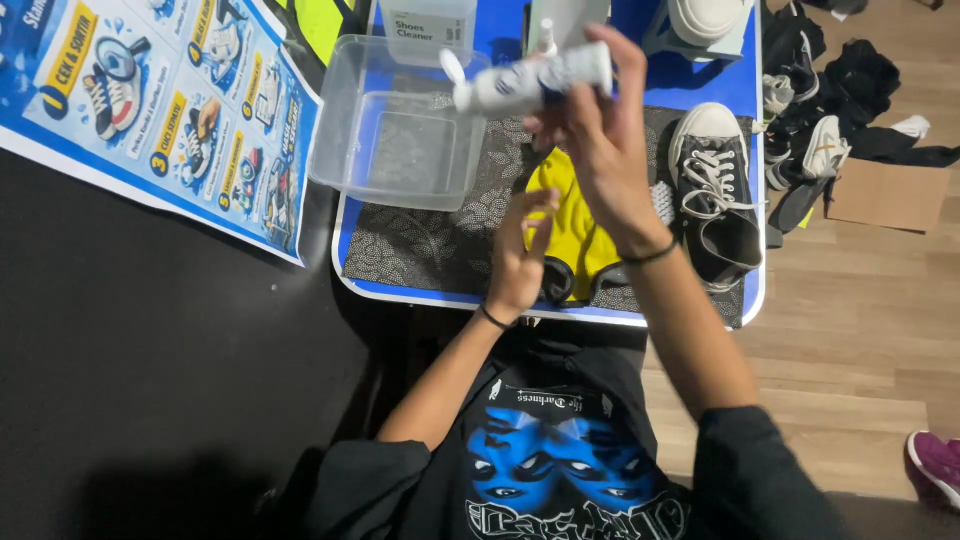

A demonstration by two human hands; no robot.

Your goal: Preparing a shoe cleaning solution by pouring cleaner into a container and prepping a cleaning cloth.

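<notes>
I hold a white tube (535, 80) up high in my right hand (600, 150). My fingers (640, 60) are wrapped tight around it. Its cap is flipped open and the open end points left, over the tub (335, 130). My left hand (520, 255) is lower and nearer to me, flat and open, fingers apart, holding nothing.

I think I am at the squeezing step — getting some of the stuff out of the tube. To do it well, I would need to press the tube gently and keep the open end over the right spot, so nothing drips on the mat (420, 245). My open hand looks ready to catch a little, but I can't be sure.

The tub is clear plastic and sits far left on the blue surface (745, 300). I can't tell if there is water in it — it looks almost empty. A bottle (430, 30) of cleaner stands just behind it.

A yellow cloth (570, 215) lies on the mat under my hands. A dark shoe (715, 200) with white laces sits to the right, and a small brush (663, 203) peeks out beside it. A poster (170, 110) lies far left.
</notes>
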